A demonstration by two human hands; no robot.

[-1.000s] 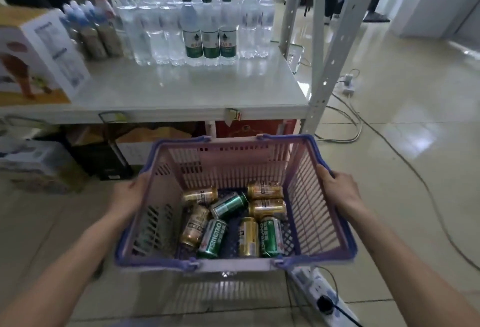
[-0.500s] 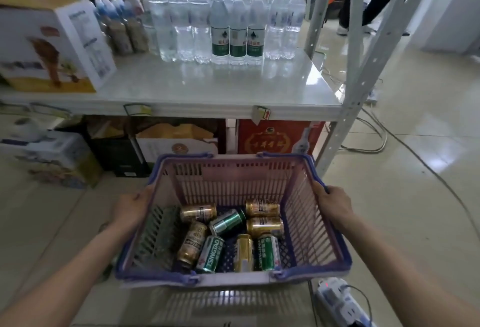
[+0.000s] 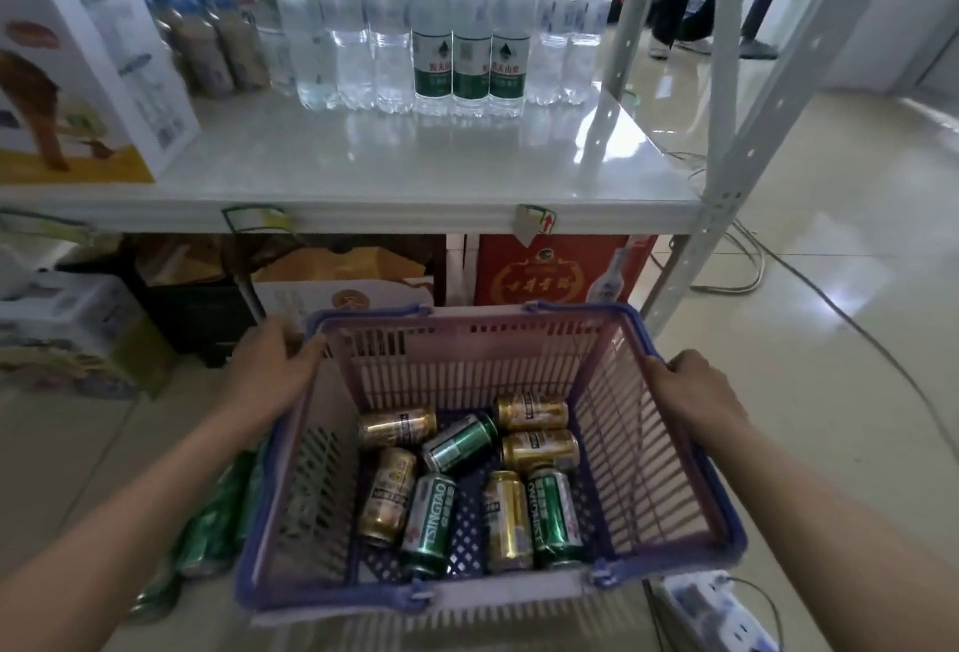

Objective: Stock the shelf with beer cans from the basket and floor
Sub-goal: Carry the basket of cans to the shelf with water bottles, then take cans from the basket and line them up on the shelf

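My left hand (image 3: 272, 371) and right hand (image 3: 693, 392) clamp the basket (image 3: 669, 475) rims at nine and three o'clock, keeping the cans (image 3: 462, 490) level. The shelf (image 3: 415, 174) waits at twelve.

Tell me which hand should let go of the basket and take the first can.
Probably the right hand. The cans lie toward the right half of the basket, nearer that hand, with bare shelf space ahead. The left hand grips the far left corner, beside an empty stretch of floor grid.
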